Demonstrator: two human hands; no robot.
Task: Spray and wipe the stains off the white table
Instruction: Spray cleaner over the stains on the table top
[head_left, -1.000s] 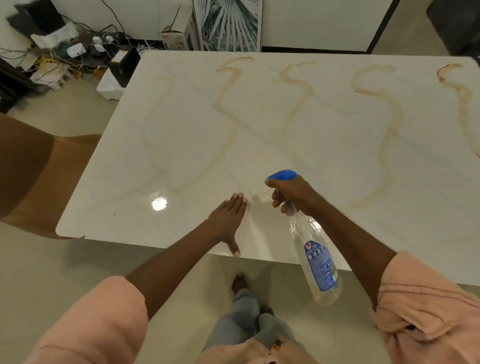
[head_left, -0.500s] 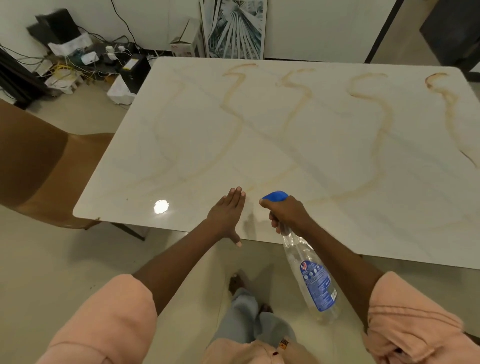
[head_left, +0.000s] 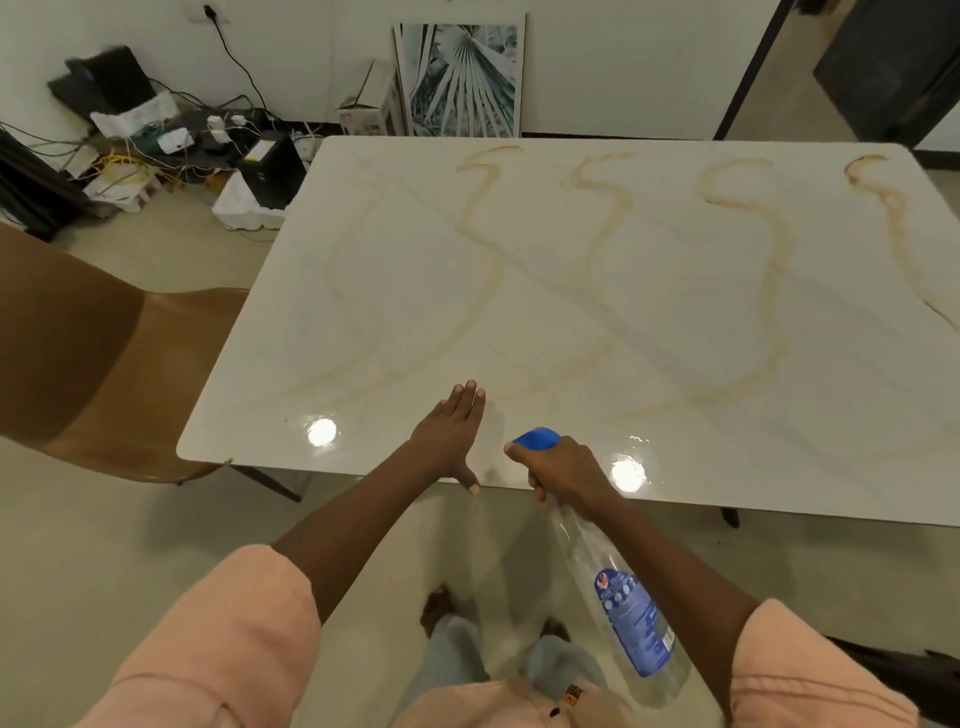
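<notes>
The white table (head_left: 597, 322) fills the middle of the view, streaked with several brown wavy stains (head_left: 769, 270) running from its far edge toward me. My left hand (head_left: 449, 436) rests flat on the table's near edge, fingers together and pointing away, holding nothing. My right hand (head_left: 563, 470) grips the neck of a clear spray bottle (head_left: 623, 597) with a blue trigger head (head_left: 537, 438) and a blue label. The bottle hangs tilted down over the floor in front of the table edge, its nozzle pointing at the tabletop.
A brown chair (head_left: 104, 358) stands at the table's left side. Cables, boxes and a black unit (head_left: 270, 171) clutter the floor at the back left. A framed picture (head_left: 462, 78) leans on the far wall. My feet are on the floor below the table edge.
My view has pulled back from the table, showing more of it. My right hand with the bottle has drawn back from over the tabletop to its near edge. My left hand stays flat there.
</notes>
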